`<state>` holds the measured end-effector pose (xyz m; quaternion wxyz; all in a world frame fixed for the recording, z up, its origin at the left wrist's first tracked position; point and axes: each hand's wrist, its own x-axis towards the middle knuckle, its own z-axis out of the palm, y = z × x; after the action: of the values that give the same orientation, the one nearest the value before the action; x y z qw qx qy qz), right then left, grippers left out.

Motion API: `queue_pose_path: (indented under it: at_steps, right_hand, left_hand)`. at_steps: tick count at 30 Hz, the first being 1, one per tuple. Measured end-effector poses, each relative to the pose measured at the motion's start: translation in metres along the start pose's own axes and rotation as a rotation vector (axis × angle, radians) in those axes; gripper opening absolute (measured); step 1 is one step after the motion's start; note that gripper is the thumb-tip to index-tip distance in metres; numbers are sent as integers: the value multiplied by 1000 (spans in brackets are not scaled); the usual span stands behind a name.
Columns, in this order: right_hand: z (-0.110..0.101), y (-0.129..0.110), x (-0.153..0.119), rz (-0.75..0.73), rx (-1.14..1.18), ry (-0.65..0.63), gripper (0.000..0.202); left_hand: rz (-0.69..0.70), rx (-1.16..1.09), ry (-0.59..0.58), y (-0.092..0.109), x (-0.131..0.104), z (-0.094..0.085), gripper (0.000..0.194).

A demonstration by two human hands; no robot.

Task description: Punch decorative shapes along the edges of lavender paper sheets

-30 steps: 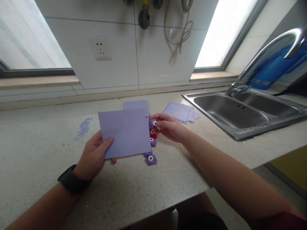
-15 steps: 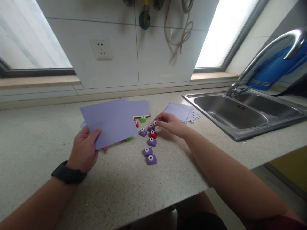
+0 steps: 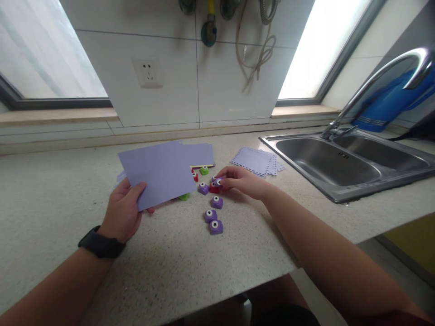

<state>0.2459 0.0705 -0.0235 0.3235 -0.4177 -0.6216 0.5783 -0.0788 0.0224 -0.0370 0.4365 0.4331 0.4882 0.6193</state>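
Left to right, with the held sheet as landmark: the left hand (image 3: 124, 208) grips the sheet's lower left edge, thumb flat above and fingers beneath; a dark, smooth-banded watch (image 3: 102, 242) circles the wrist. Thin lavender scraps (image 3: 120, 176) show just past the sheet's left edge. The held sheet (image 3: 161, 174) itself is matte, smooth, rectangular paper, slanted over the pale, speckled worktop (image 3: 152, 271). A stack of similar paper (image 3: 201, 155) lies behind its right part. Beside its right edge sit small, glossy, blocky punches: a red one (image 3: 195, 177), a green one (image 3: 204, 170) and several purple ones (image 3: 216, 227), with round white buttons. Farther right of the sheet, the right hand (image 3: 238, 181) is nearly closed, thumb and curled fingertips around a purple punch (image 3: 218, 182); whether it is lifted cannot be told. Beyond lie fanned lavender sheets with perforated borders (image 3: 253, 160); rightmost from the held sheet is a brushed steel sink (image 3: 335, 194) with rounded basins.
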Motion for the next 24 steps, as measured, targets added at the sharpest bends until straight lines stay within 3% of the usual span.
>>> queue_pose_path:
  at_steps: [5, 9, 15, 21, 24]
  right_hand:
    - [3, 14, 13, -53, -85, 114, 14]
    - [3, 20, 20, -176, -374, 212, 18]
    - [6, 15, 22, -263, -720, 245, 16]
    - [5, 7, 33, -307, -760, 398, 17]
    - [8, -10, 44, -325, -864, 343, 20]
  left_hand:
    - [10, -59, 122, 4, 4, -1, 19]
    - [-13, -89, 212, 4, 10, -4, 19]
    - [-10, -82, 206, 2, 11, -5, 21]
    - [-2, -52, 189, 2, 11, -7, 16]
    - [5, -68, 143, 0, 13, -9, 17]
